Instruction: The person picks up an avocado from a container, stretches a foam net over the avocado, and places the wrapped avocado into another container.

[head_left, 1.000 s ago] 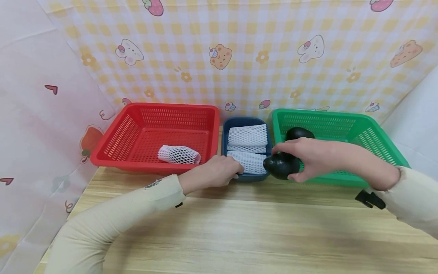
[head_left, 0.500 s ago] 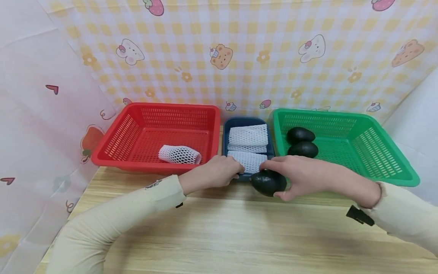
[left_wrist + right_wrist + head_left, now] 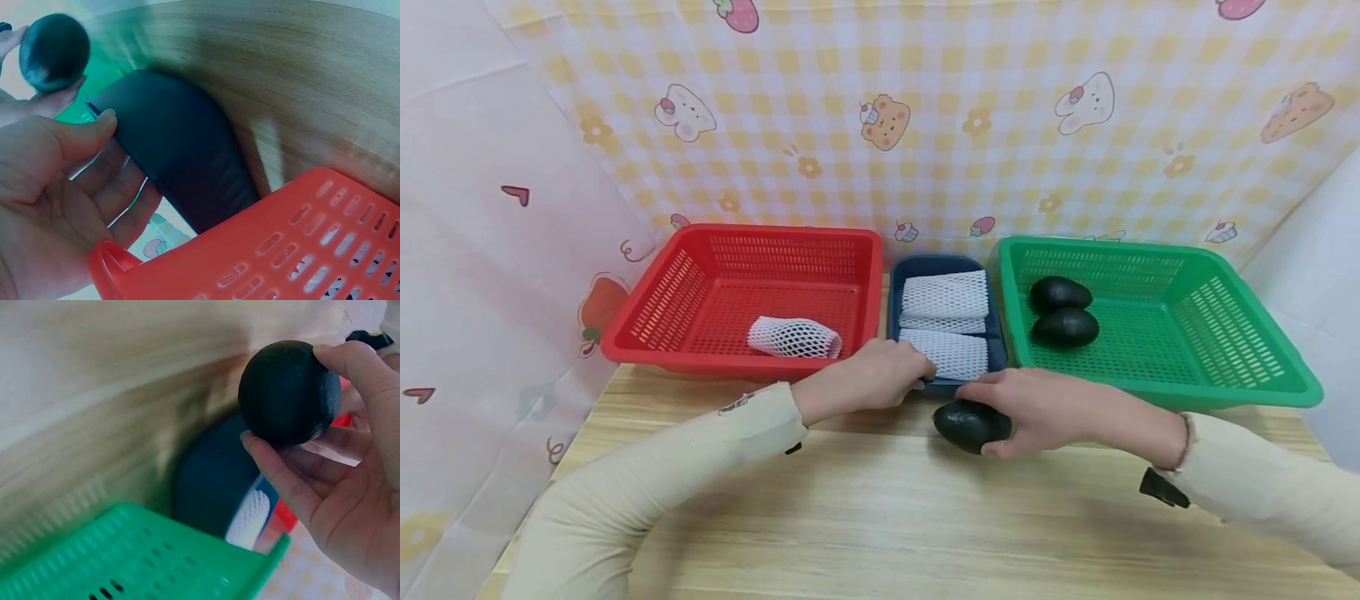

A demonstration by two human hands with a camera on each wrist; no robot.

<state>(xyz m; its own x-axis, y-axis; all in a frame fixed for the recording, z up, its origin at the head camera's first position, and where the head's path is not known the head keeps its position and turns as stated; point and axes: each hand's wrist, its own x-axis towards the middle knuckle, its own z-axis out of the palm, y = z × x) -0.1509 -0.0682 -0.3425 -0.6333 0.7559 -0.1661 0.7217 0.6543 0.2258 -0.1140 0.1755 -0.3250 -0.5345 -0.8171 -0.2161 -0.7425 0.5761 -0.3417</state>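
Yellow-checked cloth (image 3: pixel 940 192) hangs behind a wood-grain desk (image 3: pixel 865 508). One dark avocado (image 3: pixel 970 427), gripped by the right hand (image 3: pixel 1048 408) around its blunt end, leaving its tip uncovered, sits just in front of the blue bin (image 3: pixel 928 265). The left hand (image 3: pixel 880 375) pinches that bin's near-left rim, perhaps steadying it, beside foam net sleeves (image 3: pixel 946 356). A red basket (image 3: pixel 745 364) and green basket (image 3: pixel 1180 392) flank it; room for moving lies frontward, the desk's near edge unseen.

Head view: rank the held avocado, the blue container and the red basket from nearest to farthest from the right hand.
1. The held avocado, touching, at the fingertips of the right hand.
2. The blue container, beyond the hand and to its left.
3. The red basket, farther left, past the container.
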